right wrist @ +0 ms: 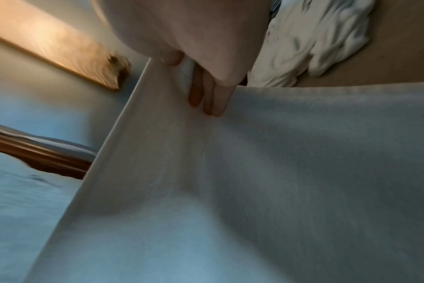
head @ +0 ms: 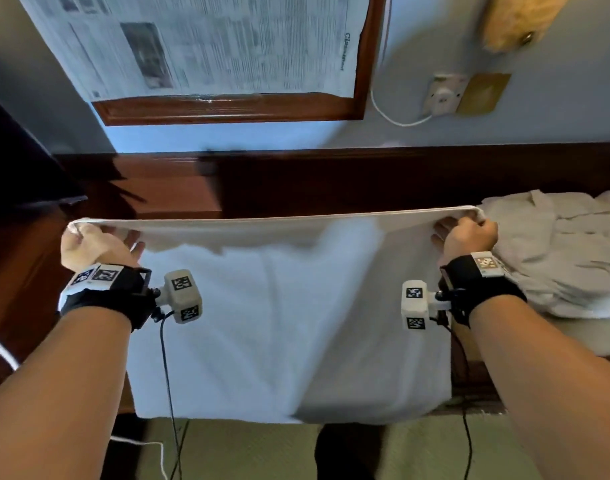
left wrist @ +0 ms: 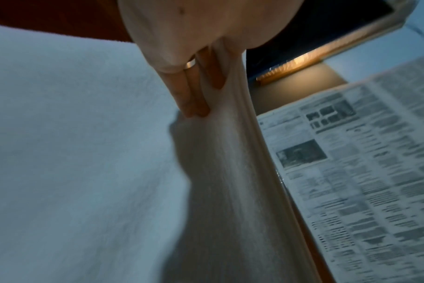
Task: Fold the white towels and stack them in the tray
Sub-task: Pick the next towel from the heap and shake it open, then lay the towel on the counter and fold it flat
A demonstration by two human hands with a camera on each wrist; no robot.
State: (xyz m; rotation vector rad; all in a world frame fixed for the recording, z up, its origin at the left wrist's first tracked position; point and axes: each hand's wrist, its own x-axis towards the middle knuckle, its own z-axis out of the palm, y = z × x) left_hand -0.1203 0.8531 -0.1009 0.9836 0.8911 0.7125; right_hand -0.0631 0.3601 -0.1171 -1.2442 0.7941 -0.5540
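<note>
Both forearms reach forward, well apart and roughly level, each wrist wrapped in a black strap. The left hand (head: 95,245) pinches one top corner of the towel (head: 279,323), fingers (left wrist: 194,95) extended along the cloth. The right hand (head: 468,237) pinches the opposite corner, knuckles up.

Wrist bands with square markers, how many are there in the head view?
2: one wrist band on the left arm, one wrist band on the right arm, each carrying a camera block toward the middle.

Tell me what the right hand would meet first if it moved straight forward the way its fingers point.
Probably the dark wooden panel beyond the white towel that the right hand grips; depth is unclear.
</note>
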